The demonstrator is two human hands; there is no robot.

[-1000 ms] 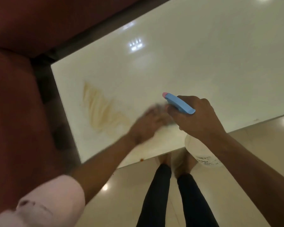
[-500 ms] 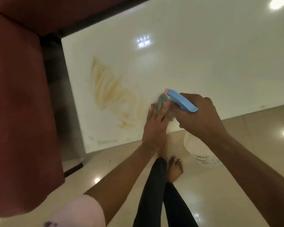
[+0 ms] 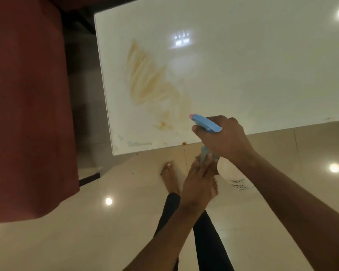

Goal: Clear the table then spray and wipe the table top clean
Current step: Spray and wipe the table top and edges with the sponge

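Note:
The glossy white table top [image 3: 243, 75] carries a wide yellow-brown smear [image 3: 149, 83] near its left end and a small orange spot [image 3: 184, 143] at the near edge. My right hand [image 3: 225, 139] grips a spray bottle by its blue trigger head [image 3: 205, 123]; the pink nozzle points left over the table's near edge. The white bottle body [image 3: 237, 180] hangs below the hand. My left hand [image 3: 201, 177] sits just off the near edge, under the right hand, holding a grey-blue cloth [image 3: 205, 155] with its fingers over it.
A dark red sofa [image 3: 27, 104] stands to the left of the table, with a narrow dark gap between them. My bare feet [image 3: 169, 178] stand on shiny beige floor tiles [image 3: 86, 241] right in front of the table's near edge.
My left hand has drawn the cloth back from the smear, off the near edge, to below the right hand. The view has shifted so the table sits farther right.

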